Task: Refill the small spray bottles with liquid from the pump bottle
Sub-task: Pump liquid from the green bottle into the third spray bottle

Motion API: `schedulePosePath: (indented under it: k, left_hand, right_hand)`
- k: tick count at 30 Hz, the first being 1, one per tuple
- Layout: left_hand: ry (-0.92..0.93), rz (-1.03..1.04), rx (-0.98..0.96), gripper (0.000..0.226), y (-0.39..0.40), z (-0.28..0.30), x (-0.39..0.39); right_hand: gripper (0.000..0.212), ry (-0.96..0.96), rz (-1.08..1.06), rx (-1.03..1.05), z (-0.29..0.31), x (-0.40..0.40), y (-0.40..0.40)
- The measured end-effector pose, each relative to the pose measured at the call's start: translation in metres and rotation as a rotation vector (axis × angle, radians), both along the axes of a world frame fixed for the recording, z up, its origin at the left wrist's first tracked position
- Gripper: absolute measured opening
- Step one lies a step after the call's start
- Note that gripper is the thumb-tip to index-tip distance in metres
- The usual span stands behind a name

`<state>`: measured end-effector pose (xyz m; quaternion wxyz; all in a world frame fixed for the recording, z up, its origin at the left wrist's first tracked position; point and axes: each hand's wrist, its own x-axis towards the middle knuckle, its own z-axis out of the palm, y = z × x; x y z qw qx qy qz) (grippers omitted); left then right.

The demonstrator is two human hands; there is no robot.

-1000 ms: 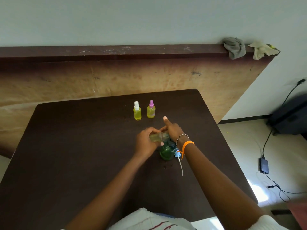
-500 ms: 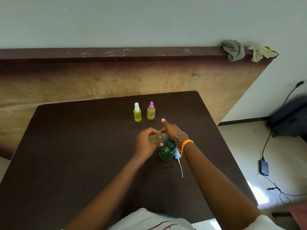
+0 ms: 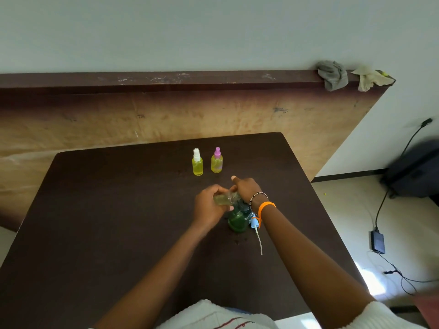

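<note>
A green pump bottle stands on the dark table. My left hand holds a small clear spray bottle without its cap, tipped sideways with its neck towards the pump head. My right hand rests on top of the pump, index finger raised. A blue spray cap with its dip tube lies beside the green bottle. Two small bottles of yellow liquid stand farther back: one with a white cap, one with a pink cap.
A wooden board with a dark ledge runs behind the table, and two rags lie on its right end. On the floor to the right are a dark bag, a power adapter and cables.
Both hands stay at the pump bottle with the small bottle in the same hold. The whole scene has shifted slightly in the view; nothing else moved.
</note>
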<state>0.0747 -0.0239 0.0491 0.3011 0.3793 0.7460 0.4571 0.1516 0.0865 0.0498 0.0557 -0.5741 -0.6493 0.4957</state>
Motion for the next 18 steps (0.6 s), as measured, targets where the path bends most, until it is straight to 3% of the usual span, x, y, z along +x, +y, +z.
schedulePosePath:
  k: [4, 12, 18]
  left_hand:
    - [-0.01, -0.006, -0.002, 0.037, 0.001, 0.001, -0.001]
    - [0.014, -0.033, -0.035, 0.037, 0.001, -0.002, -0.001]
    - [-0.002, -0.02, -0.002, 0.036, 0.001, 0.0, -0.004]
  right_hand:
    - [0.049, -0.01, 0.037, -0.022, 0.003, -0.002, 0.0]
    - [0.051, 0.059, -0.143, 0.122, -0.01, 0.003, -0.005]
    - [0.05, 0.029, -0.019, -0.055, 0.003, -0.001, 0.0]
